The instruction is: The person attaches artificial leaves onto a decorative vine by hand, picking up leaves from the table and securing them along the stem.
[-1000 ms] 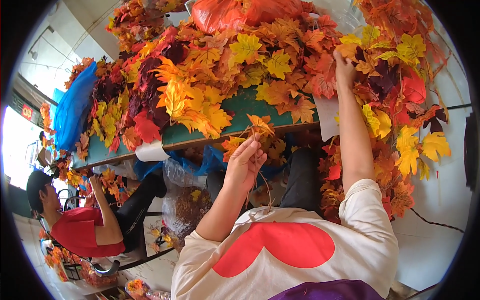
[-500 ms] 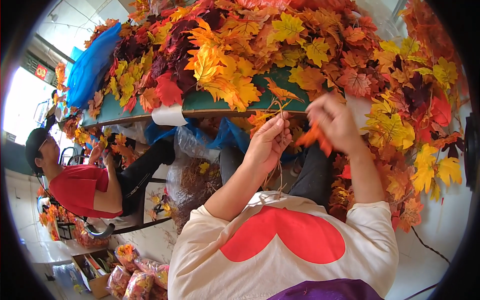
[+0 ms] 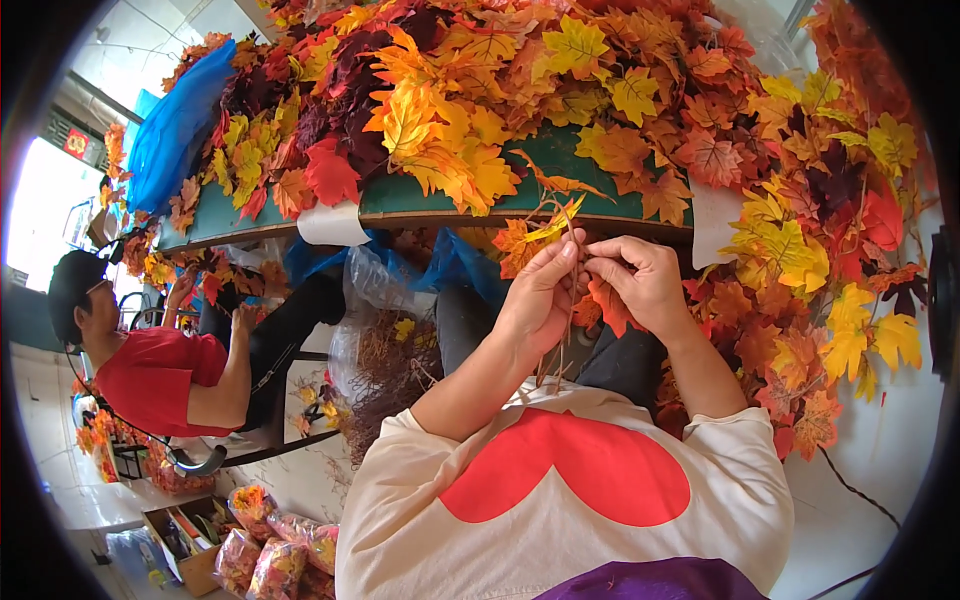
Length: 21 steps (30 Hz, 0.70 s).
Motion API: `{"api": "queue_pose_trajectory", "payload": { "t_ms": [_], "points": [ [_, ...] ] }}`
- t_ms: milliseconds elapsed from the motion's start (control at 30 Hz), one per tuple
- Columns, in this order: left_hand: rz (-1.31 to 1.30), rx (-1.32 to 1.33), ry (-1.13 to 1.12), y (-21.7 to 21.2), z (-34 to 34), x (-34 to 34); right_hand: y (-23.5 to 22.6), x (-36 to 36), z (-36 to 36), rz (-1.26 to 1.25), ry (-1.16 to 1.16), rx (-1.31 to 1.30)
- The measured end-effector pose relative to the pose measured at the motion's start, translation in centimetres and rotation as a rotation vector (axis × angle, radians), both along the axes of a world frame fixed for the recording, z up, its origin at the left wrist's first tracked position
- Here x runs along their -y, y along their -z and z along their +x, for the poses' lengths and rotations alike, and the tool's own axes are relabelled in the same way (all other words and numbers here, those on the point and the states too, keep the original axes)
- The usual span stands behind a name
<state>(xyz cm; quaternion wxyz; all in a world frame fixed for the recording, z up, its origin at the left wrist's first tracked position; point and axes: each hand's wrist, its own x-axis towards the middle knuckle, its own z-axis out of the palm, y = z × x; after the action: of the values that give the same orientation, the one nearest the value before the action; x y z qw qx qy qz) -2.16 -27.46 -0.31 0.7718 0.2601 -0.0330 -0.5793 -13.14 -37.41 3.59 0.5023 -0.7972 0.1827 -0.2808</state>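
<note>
My left hand pinches a thin brown twig stem with orange and yellow artificial leaves just below the table edge. My right hand meets it from the right, fingertips at the same stem, with a red-orange leaf held under its palm. Both hands are over my lap, close to the green table edge. A thick heap of red, orange and yellow artificial maple leaves covers the table above the hands.
Another person in a red shirt sits at the left, hands up at leaves. Blue plastic lies at the table's left end. More leaves hang down on the right. Bags of leaves sit on the floor, lower left.
My right hand came down from the leaf heap with a red-orange leaf and joined my left hand at the stem. The view tilted down slightly.
</note>
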Motion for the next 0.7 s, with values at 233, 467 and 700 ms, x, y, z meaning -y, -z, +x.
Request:
{"api": "queue_pose_trajectory", "payload": {
  "t_ms": [233,467,700],
  "points": [
    [0.082,0.008,-0.075,-0.5,-0.7,0.3,-0.1,0.1,0.1,-0.034,0.018,-0.007],
    [0.082,0.259,-0.097,0.4,-0.9,-0.2,0.4,0.8,0.2,-0.102,-0.011,-0.081],
    [0.209,0.698,-0.166,2.0,-1.8,-0.6,1.1,1.2,0.1,-0.063,-0.049,-0.189]
  ]
}}
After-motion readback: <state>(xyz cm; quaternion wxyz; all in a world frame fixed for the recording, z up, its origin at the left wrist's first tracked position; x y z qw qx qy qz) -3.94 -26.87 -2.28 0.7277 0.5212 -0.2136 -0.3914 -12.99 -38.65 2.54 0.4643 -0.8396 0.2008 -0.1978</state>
